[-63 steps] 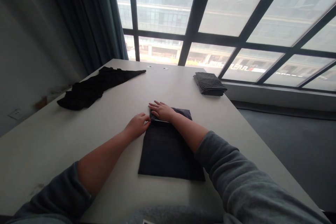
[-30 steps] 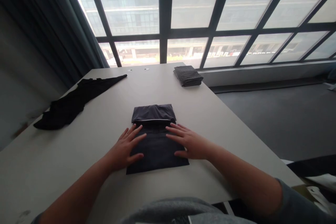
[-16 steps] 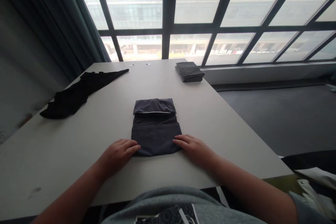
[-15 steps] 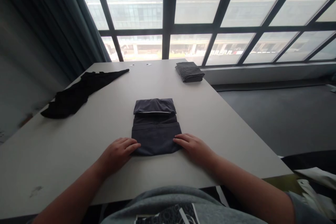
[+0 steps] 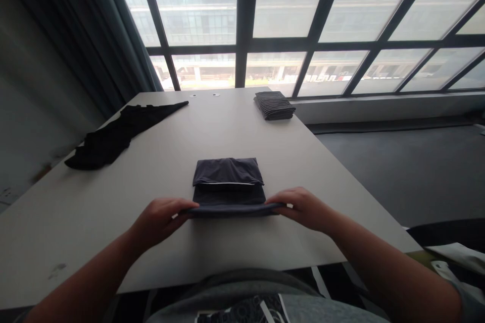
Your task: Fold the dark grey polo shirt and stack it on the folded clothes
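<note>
A dark grey-purple folded garment (image 5: 228,194) lies on the white table in front of me, its far part folded over with a thin pale line along that fold's edge. My left hand (image 5: 163,218) pinches the near flap at its left corner, thumb below and fingers on top. At the opposite corner my right hand (image 5: 303,209) grips the same flap between thumb and fingers. Between the hands the flap is raised and seen nearly edge-on. What kind of garment it is, I cannot make out.
On the white table (image 5: 166,161), a black garment (image 5: 117,136) lies spread at the far left. A folded striped cloth (image 5: 275,105) sits near the far right edge. Large windows stand behind the table, with a dark curtain (image 5: 87,25) at left.
Both hands have gone from resting flat on the garment's near corners to pinching them. The near flap has been lifted off the table, and the garment's far fold has shifted slightly towards me.
</note>
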Available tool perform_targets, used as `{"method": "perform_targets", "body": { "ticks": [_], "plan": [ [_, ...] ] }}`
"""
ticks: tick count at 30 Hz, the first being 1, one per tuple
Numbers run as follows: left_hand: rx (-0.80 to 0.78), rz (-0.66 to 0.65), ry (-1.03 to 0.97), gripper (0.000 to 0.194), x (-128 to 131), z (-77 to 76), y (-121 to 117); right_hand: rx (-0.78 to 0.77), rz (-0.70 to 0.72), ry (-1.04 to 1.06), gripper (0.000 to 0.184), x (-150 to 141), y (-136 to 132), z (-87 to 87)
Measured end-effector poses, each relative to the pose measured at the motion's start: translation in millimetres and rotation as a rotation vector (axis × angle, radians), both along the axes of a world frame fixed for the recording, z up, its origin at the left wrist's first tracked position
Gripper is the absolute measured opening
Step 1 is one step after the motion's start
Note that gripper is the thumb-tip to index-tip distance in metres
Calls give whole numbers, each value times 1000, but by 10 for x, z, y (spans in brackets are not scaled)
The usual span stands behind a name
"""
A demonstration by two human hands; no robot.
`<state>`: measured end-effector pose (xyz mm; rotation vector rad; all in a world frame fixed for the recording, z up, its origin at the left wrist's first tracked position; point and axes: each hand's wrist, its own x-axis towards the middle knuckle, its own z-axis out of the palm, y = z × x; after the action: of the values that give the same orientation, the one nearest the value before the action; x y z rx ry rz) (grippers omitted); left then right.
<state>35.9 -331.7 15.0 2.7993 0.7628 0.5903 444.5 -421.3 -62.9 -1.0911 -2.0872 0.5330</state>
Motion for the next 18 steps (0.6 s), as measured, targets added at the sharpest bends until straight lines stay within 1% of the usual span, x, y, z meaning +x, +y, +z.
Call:
{"method": "perform_targets", "body": {
  "ticks": [2,4,6,7,9,11,13,14,16,18],
  "plan": [
    [-49,96,-41,30,108,183,169,-45,-54,119,23,42,185,169],
    [-67,168,-72,37,229,320,413,-117,-100,259,26,66,458,289],
    [-72,215,-108,41,336,366,698,-216,-116,385,30,72,776,344],
    [-82,234,-126,42,379,347,845,-268,-120,430,30,68,937,345],
    [-114,276,-154,44,444,231,1127,-347,-156,474,26,48,1232,296],
    [-131,326,-158,45,485,47,1368,-389,-226,463,20,14,1460,190],
    [-93,376,-161,43,506,-152,1549,-409,-311,410,16,-25,1607,50],
    [-60,384,-164,41,510,-242,1616,-396,-359,368,16,-43,1651,-24],
    [-21,382,-162,38,505,-381,1706,-311,-456,258,18,-70,1698,-156],
    [-36,392,-140,34,486,-460,1755,-192,-535,140,18,-84,1713,-249]
  ]
}}
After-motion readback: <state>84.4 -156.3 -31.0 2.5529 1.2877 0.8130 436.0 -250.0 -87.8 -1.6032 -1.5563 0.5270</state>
